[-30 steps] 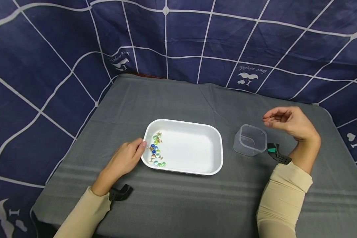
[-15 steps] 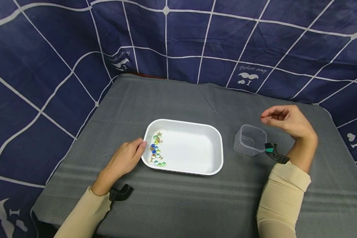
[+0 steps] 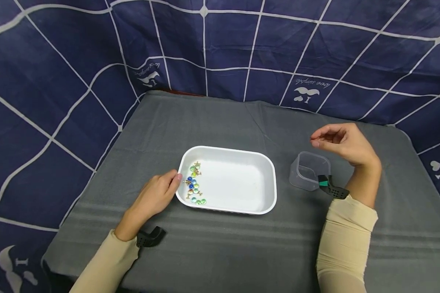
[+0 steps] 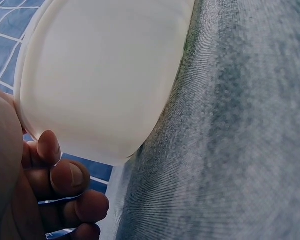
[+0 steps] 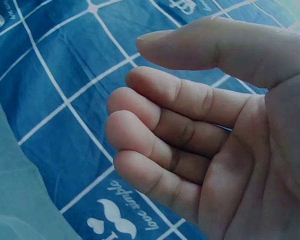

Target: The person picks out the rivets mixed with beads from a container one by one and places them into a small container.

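Note:
My left hand [image 3: 155, 196] grips the left rim of a white rectangular tray [image 3: 229, 209], thumb on the rim. In the left wrist view its curled fingers [image 4: 72, 180] lie by the outside of the tray wall. Along the tray's left end lie several small tacks [image 3: 191, 186] with glassy green, blue and clear heads and gold-coloured points. To the right stands a clear plastic container [image 3: 303, 179], with nothing seen inside. My right hand [image 3: 348, 142] hangs in the air above and behind it. The right wrist view shows its fingers loosely bent, thumb apart, holding nothing.
Grey cloth [image 3: 220, 252] covers the table. A dark blue curtain [image 3: 227, 40] with white grid lines hangs along the back and left side. Each wrist wears a black camera mount; the right one [image 3: 333, 189] overlaps the container's near right corner in the head view.
My right hand has drifted left and a little farther back, coming more over the container. My left hand stays on the tray rim, and the tacks lie as before.

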The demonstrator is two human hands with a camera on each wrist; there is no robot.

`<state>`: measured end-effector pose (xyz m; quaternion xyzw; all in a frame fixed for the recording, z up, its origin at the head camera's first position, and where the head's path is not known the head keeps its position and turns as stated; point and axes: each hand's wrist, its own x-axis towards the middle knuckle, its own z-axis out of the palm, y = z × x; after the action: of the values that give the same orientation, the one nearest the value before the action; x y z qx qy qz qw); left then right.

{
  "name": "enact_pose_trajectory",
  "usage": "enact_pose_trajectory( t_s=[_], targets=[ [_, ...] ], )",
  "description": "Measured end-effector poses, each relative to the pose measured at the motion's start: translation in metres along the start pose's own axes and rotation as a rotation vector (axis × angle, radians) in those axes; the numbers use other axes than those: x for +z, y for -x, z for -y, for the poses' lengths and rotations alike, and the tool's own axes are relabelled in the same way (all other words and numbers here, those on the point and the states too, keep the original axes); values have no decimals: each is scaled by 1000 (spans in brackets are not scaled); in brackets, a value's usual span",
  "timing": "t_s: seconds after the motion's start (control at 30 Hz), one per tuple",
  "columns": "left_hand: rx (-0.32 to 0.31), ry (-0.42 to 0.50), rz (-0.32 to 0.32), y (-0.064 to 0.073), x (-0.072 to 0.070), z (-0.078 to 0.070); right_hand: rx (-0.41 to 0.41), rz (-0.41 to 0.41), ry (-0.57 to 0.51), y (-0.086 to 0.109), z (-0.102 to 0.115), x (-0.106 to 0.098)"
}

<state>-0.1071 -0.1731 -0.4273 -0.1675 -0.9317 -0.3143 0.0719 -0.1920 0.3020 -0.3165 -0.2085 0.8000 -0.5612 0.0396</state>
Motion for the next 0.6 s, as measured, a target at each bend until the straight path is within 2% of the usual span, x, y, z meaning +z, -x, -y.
enact_pose_trajectory(
  t_s=[0.07, 0.4, 0.6],
  targets=[
    [1, 0, 1, 0, 0, 0, -4, 23, 0, -3, 2, 4],
    [3, -1, -5, 0, -1, 0, -27, 158, 134, -32, 14, 30],
    [-9, -1, -3, 0, -1, 0, -86, 176, 94, -42, 22, 46]
  ],
)
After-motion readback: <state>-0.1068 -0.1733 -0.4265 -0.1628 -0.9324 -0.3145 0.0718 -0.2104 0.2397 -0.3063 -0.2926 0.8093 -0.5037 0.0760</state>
